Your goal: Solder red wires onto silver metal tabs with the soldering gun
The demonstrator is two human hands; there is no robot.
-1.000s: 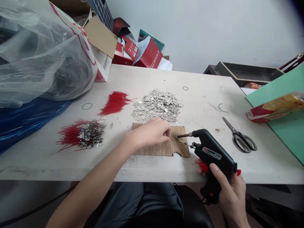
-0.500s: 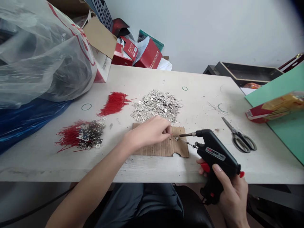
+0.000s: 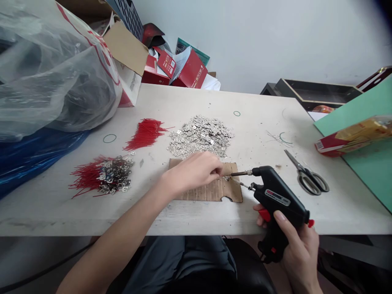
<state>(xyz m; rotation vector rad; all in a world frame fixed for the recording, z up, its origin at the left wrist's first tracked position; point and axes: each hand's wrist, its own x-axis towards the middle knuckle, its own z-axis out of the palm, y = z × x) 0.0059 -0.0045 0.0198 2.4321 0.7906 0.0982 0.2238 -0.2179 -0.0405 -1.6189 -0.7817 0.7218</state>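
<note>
My right hand (image 3: pixel 298 245) is wrapped round the grip of a black soldering gun (image 3: pixel 277 200) with a red trigger. Its iron tip and the thinner feed tube below point left over a piece of brown cardboard (image 3: pixel 202 192). Pinched at the fingertips, my left hand (image 3: pixel 199 169) reaches over the cardboard close to the iron tip; what it holds is hidden. A small metal tab (image 3: pixel 226 178) lies under the tip. Behind the cardboard spreads a pile of silver metal tabs (image 3: pixel 202 134). Red wires (image 3: pixel 143 134) lie bundled left of that pile.
Red wires with metal tabs on their ends (image 3: pixel 104 175) lie heaped at left. Scissors (image 3: pixel 309 175) rest right of the gun. A plastic bag (image 3: pixel 61 73) and red boxes (image 3: pixel 190 69) stand at back left. A packet (image 3: pixel 352 136) sits on a green board (image 3: pixel 370 171) at right.
My left hand has shifted very slightly right and down, still pinched by the iron tip. The soldering gun stays almost in place, and the whole view has moved a little.
</note>
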